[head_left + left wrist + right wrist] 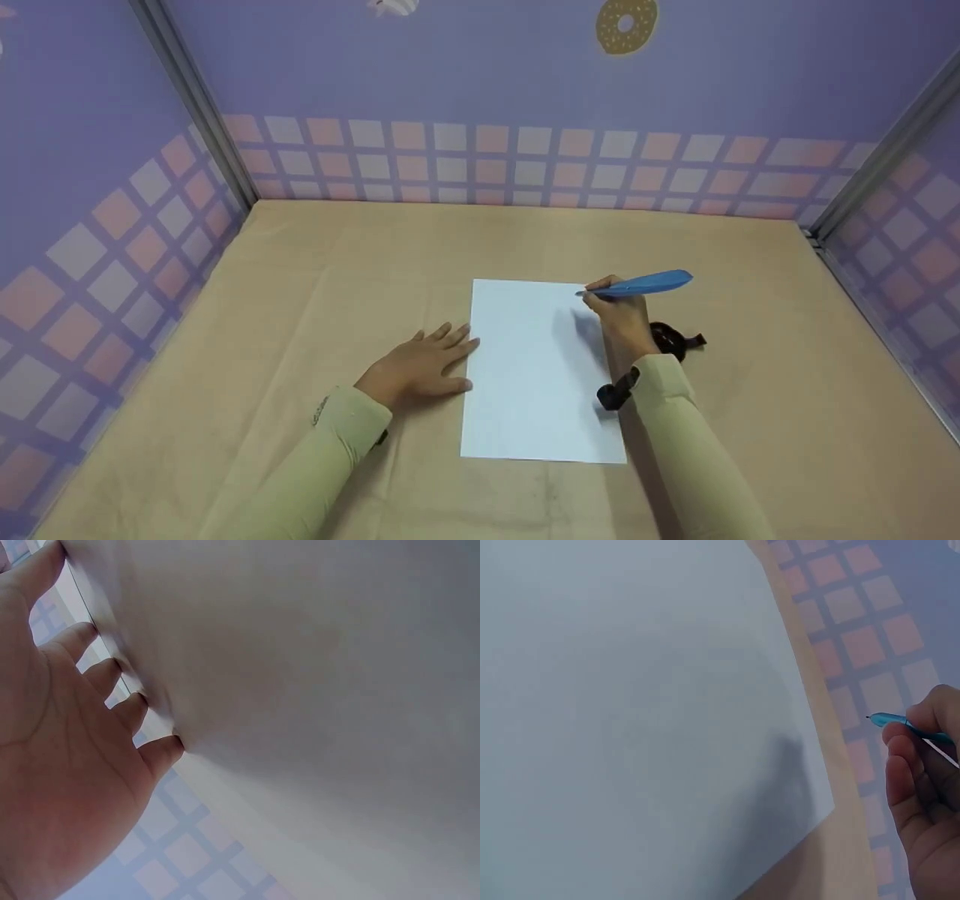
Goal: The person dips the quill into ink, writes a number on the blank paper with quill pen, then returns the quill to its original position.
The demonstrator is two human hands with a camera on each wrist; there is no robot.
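Note:
A blue feather pen [646, 284] is pinched between the thumb and fingers of my right hand [624, 319]. Its small dark tip [868, 717] shows in the right wrist view, raised over the sheet's far right corner, with the feather end pointing right in the head view. A blank white sheet of paper [529, 375] lies flat on the table. My left hand [424, 366] rests palm down with fingers spread, its fingertips at the sheet's left edge. In the left wrist view the fingers [105, 675] are straight, touching down along the surface.
A small black object [670, 340], partly hidden behind the right wrist, sits on the table to the right of the paper. Tan cloth [360, 255] covers the table. A purple checkered wall [450, 161] bounds the back, with similar panels on both sides.

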